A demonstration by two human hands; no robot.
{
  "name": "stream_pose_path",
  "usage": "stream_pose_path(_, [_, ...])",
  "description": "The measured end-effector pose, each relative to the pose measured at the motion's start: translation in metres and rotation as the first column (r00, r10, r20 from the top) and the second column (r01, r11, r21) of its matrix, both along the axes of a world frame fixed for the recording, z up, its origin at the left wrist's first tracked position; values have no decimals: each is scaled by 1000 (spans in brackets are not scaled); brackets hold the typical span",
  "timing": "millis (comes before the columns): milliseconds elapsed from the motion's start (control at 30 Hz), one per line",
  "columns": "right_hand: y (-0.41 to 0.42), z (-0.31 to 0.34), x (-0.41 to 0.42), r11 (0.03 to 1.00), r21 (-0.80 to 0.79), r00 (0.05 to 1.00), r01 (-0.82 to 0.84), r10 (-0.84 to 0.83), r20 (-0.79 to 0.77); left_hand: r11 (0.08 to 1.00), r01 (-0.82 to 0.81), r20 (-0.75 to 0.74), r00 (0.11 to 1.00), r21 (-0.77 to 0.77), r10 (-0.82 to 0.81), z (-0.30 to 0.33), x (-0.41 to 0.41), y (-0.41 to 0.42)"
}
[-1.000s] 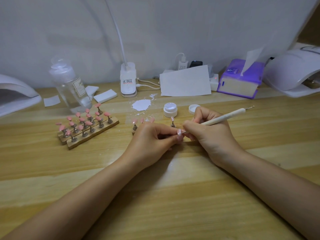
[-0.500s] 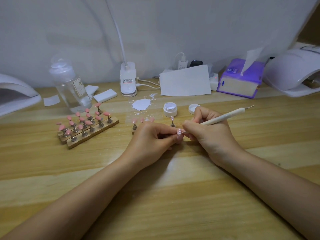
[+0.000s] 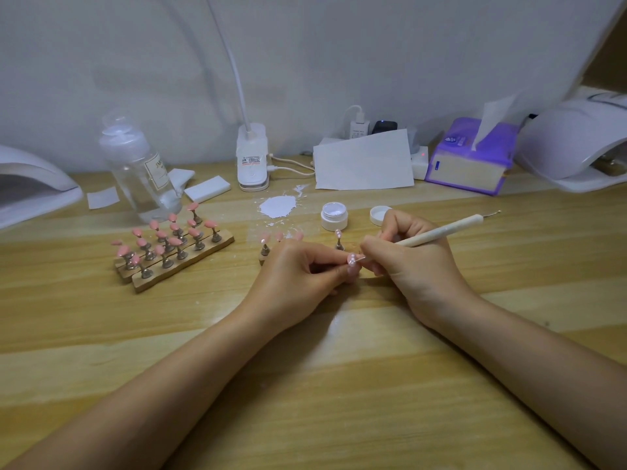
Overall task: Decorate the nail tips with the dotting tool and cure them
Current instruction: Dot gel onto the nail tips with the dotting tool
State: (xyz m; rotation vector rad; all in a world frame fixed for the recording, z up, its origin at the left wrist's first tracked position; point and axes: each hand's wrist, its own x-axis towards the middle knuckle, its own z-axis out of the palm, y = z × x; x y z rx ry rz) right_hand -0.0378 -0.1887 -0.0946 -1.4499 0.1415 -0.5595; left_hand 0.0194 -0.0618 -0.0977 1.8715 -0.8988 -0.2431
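Two hands: left (image 3: 298,276) pinches one nail tip (image 3: 352,258), right (image 3: 410,266) grips one dotting tool (image 3: 441,230); perhaps three dots.

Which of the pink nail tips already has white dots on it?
The nail tip pinched in the left hand, under the dotting tool. Those on the wooden stand look plain pink.

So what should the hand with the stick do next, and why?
Probably touch the tip down for one more white dot. The right hand holds the dotting tool with its tip right at the pink nail tip pinched in the left hand. That nail shows only a few dots, and the open gel jar stands close behind for a refill.
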Motion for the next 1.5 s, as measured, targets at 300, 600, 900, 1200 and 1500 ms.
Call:
stream_pose_path(300, [-18, 26, 11, 977, 62, 979, 205, -206, 0, 999, -38, 0, 999, -8, 38, -3, 1, 1])
stream_pose_path(600, [-27, 42, 68, 822, -551, 962, 144, -248, -119, 999, -28, -77, 997, -26, 25, -4, 1, 0])
stream_pose_path(900, [-26, 27, 88, 671, -740, 907, 31, -330, -261, 998, -5, -101, 995, -60, -1, -5, 2, 1])
stream_pose_path(1200, [-10, 35, 36, 958, -203, 978, 202, -208, -9, 998, -17, -87, 996, -52, 12, -4, 1, 1])
stream_pose_path(1500, [10, 7, -2, 995, 16, 995, 103, -103, 6, 1000, -19, 53, 998, 12, 18, 1, 1, 2])
